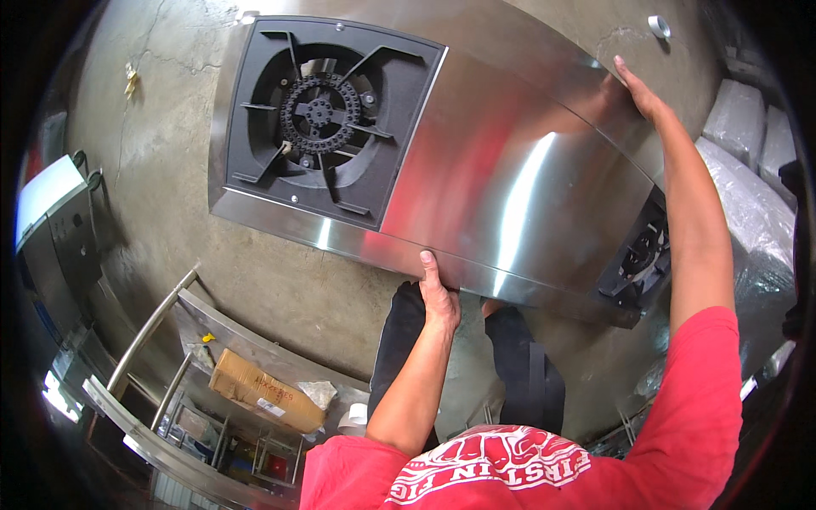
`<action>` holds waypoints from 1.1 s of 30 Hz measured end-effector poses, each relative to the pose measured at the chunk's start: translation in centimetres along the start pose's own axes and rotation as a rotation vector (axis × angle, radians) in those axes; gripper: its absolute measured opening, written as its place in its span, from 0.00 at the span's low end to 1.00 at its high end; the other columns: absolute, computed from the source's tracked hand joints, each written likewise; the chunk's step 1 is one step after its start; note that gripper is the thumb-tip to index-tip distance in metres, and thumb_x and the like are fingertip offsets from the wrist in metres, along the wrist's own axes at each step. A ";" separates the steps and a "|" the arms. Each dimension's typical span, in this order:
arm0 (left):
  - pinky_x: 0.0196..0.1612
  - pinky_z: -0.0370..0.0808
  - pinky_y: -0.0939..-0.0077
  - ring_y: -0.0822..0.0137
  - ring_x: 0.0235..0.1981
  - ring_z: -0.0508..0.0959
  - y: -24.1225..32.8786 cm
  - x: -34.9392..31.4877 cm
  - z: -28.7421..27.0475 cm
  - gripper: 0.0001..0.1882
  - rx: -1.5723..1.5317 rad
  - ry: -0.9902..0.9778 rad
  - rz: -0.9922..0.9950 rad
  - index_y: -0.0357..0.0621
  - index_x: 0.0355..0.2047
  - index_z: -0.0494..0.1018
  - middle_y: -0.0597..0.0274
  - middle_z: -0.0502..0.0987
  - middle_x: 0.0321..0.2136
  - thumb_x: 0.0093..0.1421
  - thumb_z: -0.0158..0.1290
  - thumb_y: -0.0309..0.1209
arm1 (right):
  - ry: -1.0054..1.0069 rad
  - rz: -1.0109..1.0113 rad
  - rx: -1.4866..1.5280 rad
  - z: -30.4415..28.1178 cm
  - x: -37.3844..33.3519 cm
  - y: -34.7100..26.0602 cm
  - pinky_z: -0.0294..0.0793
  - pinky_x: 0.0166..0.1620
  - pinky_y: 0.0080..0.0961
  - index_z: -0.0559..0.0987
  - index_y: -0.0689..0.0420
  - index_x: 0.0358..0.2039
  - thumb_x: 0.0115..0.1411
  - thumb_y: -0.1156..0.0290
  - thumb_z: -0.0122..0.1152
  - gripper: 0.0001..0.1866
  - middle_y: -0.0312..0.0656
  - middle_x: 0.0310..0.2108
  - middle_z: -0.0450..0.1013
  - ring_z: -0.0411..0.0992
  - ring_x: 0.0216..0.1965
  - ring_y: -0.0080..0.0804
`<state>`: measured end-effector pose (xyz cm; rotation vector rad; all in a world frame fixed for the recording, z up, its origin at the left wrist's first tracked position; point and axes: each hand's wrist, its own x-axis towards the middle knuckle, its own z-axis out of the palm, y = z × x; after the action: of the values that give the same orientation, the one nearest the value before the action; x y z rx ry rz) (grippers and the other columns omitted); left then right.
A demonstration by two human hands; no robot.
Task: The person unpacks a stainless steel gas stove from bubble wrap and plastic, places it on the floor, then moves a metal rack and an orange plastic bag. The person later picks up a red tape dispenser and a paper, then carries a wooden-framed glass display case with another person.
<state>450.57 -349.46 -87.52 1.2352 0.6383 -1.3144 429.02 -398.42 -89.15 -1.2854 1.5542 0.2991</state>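
A large stainless-steel gas stove spreads across the upper middle. Toward its left end is a black burner with a round head and cast trivet arms; another burner is set in the right end, partly behind my right arm. My left hand grips the near edge, thumb on the steel rim and fingers out of sight below. At the far right edge my right hand holds the stove from the side, with one digit showing along the edge and the others hidden.
Concrete floor surrounds the stove. At lower left a steel rack bears a cardboard box and a white roll. A tape roll lies at upper right, above plastic-wrapped bundles. A dark metal unit stands far left.
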 end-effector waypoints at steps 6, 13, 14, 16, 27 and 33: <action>0.71 0.50 0.57 0.60 0.70 0.54 -0.5 0.6 -0.5 0.55 -0.005 0.084 -0.010 0.40 0.69 0.51 0.58 0.55 0.69 0.56 0.50 0.69 | -0.199 0.172 0.080 -0.1 0.0 -1.5 0.67 0.57 0.30 0.76 0.59 0.55 0.64 0.39 0.43 0.36 0.43 0.51 0.76 0.72 0.52 0.35; 0.69 0.54 0.54 0.59 0.69 0.56 1.3 -2.2 -1.3 0.54 -0.015 -0.005 0.034 0.44 0.69 0.53 0.59 0.57 0.68 0.55 0.50 0.71 | 0.008 -0.007 -0.080 -1.9 -8.1 -4.0 0.49 0.68 0.34 0.62 0.64 0.66 0.61 0.30 0.43 0.50 0.51 0.66 0.58 0.55 0.68 0.41; 0.69 0.54 0.53 0.58 0.68 0.57 1.9 -3.9 -1.4 0.53 0.014 -0.001 0.025 0.44 0.68 0.54 0.59 0.58 0.67 0.55 0.49 0.71 | 0.058 -0.024 -0.109 -3.1 -10.1 -5.0 0.45 0.70 0.35 0.58 0.65 0.68 0.60 0.29 0.42 0.52 0.53 0.68 0.54 0.51 0.70 0.42; 0.68 0.55 0.53 0.58 0.68 0.58 3.7 -7.7 -1.5 0.52 0.031 -0.035 0.035 0.44 0.68 0.55 0.58 0.60 0.67 0.56 0.49 0.71 | 0.135 -0.107 -0.157 -5.4 -15.1 -6.4 0.37 0.72 0.36 0.51 0.66 0.70 0.59 0.26 0.41 0.57 0.55 0.71 0.45 0.42 0.73 0.43; 0.62 0.62 0.61 0.60 0.59 0.67 17.3 -45.4 -1.7 0.45 0.090 -0.034 0.552 0.39 0.63 0.61 0.57 0.68 0.57 0.53 0.61 0.56 | -0.108 -0.673 -0.480 -12.4 -50.2 -29.1 0.59 0.34 0.28 0.71 0.58 0.28 0.66 0.35 0.44 0.34 0.29 0.25 0.63 0.59 0.30 0.22; 0.56 0.70 0.65 0.61 0.54 0.71 21.6 -65.0 -5.9 0.47 -0.120 -0.009 0.908 0.34 0.62 0.58 0.54 0.70 0.53 0.52 0.63 0.52 | -0.298 -0.859 -0.367 -5.8 -68.7 -43.0 0.69 0.49 0.23 0.79 0.68 0.48 0.65 0.34 0.46 0.42 0.40 0.41 0.77 0.72 0.41 0.26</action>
<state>458.03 -324.71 -23.81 1.1966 0.0933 -0.5107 452.83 -380.53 -13.54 -1.9632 0.6122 0.2057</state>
